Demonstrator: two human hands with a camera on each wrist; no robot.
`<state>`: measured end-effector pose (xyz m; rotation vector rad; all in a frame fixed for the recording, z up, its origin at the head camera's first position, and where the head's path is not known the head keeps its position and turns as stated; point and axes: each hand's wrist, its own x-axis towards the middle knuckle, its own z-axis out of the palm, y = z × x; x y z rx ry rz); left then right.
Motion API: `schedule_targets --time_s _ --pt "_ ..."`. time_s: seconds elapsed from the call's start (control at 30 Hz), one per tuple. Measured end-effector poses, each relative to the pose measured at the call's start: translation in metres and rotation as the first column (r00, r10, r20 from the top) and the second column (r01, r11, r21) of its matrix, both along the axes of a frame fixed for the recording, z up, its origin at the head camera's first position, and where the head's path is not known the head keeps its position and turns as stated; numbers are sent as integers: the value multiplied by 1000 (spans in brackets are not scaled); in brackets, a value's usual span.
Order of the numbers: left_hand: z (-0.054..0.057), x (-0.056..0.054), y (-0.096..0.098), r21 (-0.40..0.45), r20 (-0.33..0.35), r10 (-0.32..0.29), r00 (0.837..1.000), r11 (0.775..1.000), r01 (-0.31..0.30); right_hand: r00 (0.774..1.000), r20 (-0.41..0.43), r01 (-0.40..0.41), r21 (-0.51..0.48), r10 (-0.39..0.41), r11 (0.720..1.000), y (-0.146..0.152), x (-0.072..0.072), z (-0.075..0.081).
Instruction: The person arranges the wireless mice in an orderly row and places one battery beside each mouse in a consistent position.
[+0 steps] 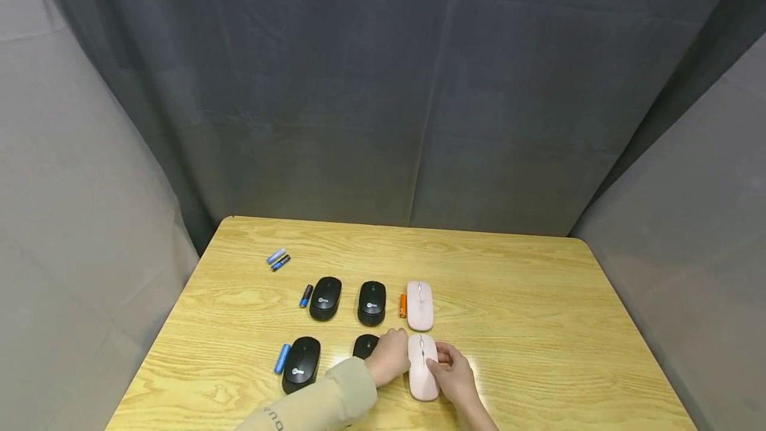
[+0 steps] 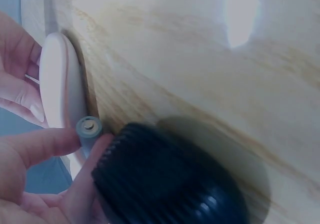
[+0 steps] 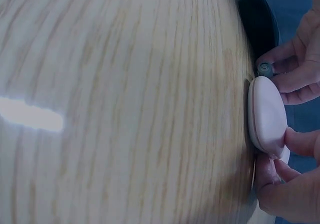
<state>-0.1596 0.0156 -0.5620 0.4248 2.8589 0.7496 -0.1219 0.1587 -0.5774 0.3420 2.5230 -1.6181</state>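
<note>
Between a black mouse (image 1: 364, 344) and the near pale pink mouse (image 1: 422, 378), my left hand (image 1: 390, 355) pinches a small battery (image 2: 90, 130) between thumb and finger. The battery's round end, with its terminal, faces the left wrist camera; from the head view the hand hides it. My right hand (image 1: 457, 376) grips the pink mouse by its right side, thumb on the top edge and fingers along the side. In the right wrist view the battery sits close to the mouse's far end. The black mouse is partly covered by my left hand in the head view.
Another pink mouse (image 1: 420, 306) lies farther back with an orange battery (image 1: 403, 306) at its left. Black mice (image 1: 326, 298) stand to the left, near a dark blue battery (image 1: 306, 296) and a light blue battery (image 1: 282, 358). Two batteries (image 1: 280, 263) lie at the back left.
</note>
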Motion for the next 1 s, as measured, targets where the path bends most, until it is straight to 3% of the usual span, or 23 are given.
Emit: schedule_targets --time_s 0.4,0.77,1.0 --pt "-2 2 1 -29 -30 -4 1000 1000 3 999 14 32 -10 -31 999 -2 1 1" --pt "1 0 0 2 31 -7 999 1000 7 999 25 40 -17 -40 999 -2 1 -1" --pt "11 -1 -3 4 81 -5 997 1000 5 999 28 27 -29 -26 999 -1 1 -2"
